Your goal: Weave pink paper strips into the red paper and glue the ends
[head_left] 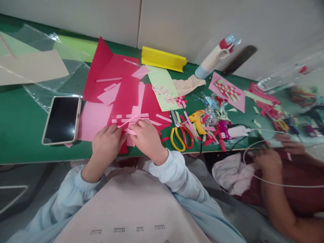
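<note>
At the table edge, my left hand (107,141) and my right hand (148,136) are close together over a red and pink woven paper piece (135,116). Both sets of fingers are closed in a pinch. A thin pink paper strip (128,120) slants up and right from my left fingertips across the weave. Under my right fingertips shows the end of another pink strip (131,131). My fingers partly hide the near side of the weave. Red paper sheets (129,74) and loose pink pieces lie beneath and behind it.
A smartphone (61,119) lies left, beside clear plastic (73,72). Rightward are scissors (181,131), a yellow glue gun (198,122), paper scraps and a purple device (225,130) with a cable. A yellow folded strip (164,60) and bottle (214,57) stand behind. A co-worker's hands (270,158) are at right.
</note>
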A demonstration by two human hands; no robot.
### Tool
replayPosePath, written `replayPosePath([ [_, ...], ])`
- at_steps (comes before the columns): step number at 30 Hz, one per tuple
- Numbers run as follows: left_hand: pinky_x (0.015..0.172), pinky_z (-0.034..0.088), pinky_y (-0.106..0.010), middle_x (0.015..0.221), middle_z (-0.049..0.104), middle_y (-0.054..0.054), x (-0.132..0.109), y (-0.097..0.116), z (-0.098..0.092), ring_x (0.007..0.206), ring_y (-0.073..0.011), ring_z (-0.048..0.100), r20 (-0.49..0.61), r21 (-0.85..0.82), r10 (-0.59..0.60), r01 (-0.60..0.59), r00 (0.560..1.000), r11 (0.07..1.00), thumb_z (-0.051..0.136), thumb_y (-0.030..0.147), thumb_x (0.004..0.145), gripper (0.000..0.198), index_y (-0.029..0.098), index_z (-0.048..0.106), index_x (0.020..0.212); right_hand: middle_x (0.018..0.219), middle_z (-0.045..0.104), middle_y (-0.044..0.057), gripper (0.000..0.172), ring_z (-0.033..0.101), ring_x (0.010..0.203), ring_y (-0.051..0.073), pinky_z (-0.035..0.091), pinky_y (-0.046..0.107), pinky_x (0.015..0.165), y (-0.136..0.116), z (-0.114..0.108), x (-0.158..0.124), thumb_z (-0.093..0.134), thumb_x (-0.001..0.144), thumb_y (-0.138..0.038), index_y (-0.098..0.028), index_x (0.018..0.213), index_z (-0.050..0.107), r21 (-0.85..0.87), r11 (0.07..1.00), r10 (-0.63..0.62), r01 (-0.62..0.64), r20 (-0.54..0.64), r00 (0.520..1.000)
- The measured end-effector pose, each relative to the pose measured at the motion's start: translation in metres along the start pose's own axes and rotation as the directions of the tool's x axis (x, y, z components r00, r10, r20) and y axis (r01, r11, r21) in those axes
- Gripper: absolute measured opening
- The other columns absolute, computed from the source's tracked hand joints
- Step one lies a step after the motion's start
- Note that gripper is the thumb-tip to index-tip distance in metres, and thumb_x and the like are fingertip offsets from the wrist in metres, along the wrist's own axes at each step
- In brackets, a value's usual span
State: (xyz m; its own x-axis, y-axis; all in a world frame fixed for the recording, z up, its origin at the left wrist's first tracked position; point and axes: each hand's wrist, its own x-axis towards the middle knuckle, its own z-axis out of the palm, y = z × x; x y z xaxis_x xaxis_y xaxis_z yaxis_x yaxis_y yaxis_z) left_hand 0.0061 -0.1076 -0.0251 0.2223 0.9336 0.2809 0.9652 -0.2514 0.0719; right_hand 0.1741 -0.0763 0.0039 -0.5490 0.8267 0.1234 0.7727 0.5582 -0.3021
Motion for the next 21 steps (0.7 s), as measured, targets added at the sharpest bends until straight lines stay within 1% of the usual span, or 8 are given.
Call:
replayPosePath([
  [4,0.059,0.037,-0.036,0.076,0.066,-0.009,0.002,0.001,0.000,0.070,-0.0237,0.058,0.000,-0.009,-0.042,0.042,0.999,0.999,0.045,0.033,0.097,0.037,0.018,0.070,0.075,0.095,0.065,0.008,0.025,0.054,0.098,0.022,0.043,0.035,0.090,-0.001,-0.006,0.000,0.048,0.100,-0.027,-0.017,0.102,0.071,0.099,0.995,-0.002,0.000,0.022,1.000],
  [6,0.058,0.036,-0.035,0.073,0.066,-0.009,0.003,0.001,0.000,0.068,-0.0229,0.058,-0.004,-0.013,-0.049,0.049,0.999,0.999,0.044,0.033,0.098,0.040,0.018,0.068,0.071,0.094,0.065,0.008,0.022,0.055,0.097,0.021,0.043,0.034,0.091,0.001,-0.006,-0.002,0.052,0.099,-0.027,-0.017,0.100,0.072,0.133,0.991,-0.029,0.021,0.057,0.998],
  [9,0.059,0.036,-0.035,0.075,0.066,-0.009,0.003,0.001,-0.002,0.068,-0.0223,0.058,-0.004,-0.010,-0.039,0.039,0.999,0.999,0.042,0.033,0.099,0.041,0.018,0.067,0.070,0.091,0.065,0.007,0.018,0.055,0.095,0.021,0.043,0.035,0.090,0.004,-0.002,-0.007,0.064,0.093,-0.030,-0.015,0.094,0.072,0.137,0.981,-0.161,0.138,0.170,0.972],
  [11,0.060,0.036,-0.035,0.076,0.067,-0.010,0.003,0.001,-0.003,0.069,-0.0223,0.059,0.009,-0.010,-0.035,0.035,0.999,0.999,0.041,0.033,0.100,0.042,0.018,0.067,0.071,0.092,0.064,0.008,0.022,0.056,0.096,0.023,0.044,0.035,0.089,0.003,0.002,-0.012,0.070,0.089,-0.035,-0.014,0.095,0.072,0.140,0.967,-0.239,0.212,0.221,0.945],
  [13,0.061,0.036,-0.035,0.077,0.067,-0.010,0.003,0.000,-0.003,0.070,-0.0226,0.059,0.027,-0.021,-0.043,0.043,0.999,0.999,0.039,0.035,0.101,0.044,0.018,0.068,0.072,0.094,0.063,0.010,0.027,0.055,0.098,0.024,0.045,0.037,0.088,0.002,0.007,-0.015,0.072,0.086,-0.037,-0.012,0.098,0.072,0.129,0.961,-0.268,0.244,0.231,0.935],
  [15,0.060,0.036,-0.036,0.076,0.066,-0.010,0.003,0.000,-0.002,0.070,-0.0229,0.059,0.035,-0.040,-0.052,0.053,0.998,0.998,0.039,0.036,0.101,0.045,0.018,0.068,0.072,0.097,0.063,0.011,0.029,0.055,0.100,0.024,0.045,0.037,0.089,0.000,0.011,-0.016,0.073,0.086,-0.037,-0.012,0.100,0.071,0.115,0.961,-0.273,0.252,0.226,0.935],
  [18,0.059,0.035,-0.036,0.076,0.066,-0.010,0.003,-0.001,0.000,0.070,-0.0230,0.059,0.025,-0.044,-0.062,0.064,0.998,0.997,0.038,0.037,0.100,0.045,0.018,0.068,0.072,0.097,0.063,0.011,0.026,0.055,0.101,0.024,0.045,0.038,0.089,-0.002,0.012,-0.016,0.070,0.088,-0.035,-0.012,0.100,0.071,0.108,0.960,-0.277,0.259,0.218,0.936],
  [21,0.057,0.034,-0.035,0.076,0.066,-0.010,0.003,0.000,0.000,0.068,-0.0222,0.059,0.019,-0.012,-0.061,0.061,0.998,0.998,0.039,0.036,0.100,0.045,0.018,0.067,0.071,0.095,0.063,0.011,0.023,0.055,0.098,0.024,0.045,0.037,0.088,-0.002,0.010,-0.014,0.063,0.092,-0.034,-0.013,0.095,0.073,0.126,0.955,-0.289,0.268,0.208,0.934],
])
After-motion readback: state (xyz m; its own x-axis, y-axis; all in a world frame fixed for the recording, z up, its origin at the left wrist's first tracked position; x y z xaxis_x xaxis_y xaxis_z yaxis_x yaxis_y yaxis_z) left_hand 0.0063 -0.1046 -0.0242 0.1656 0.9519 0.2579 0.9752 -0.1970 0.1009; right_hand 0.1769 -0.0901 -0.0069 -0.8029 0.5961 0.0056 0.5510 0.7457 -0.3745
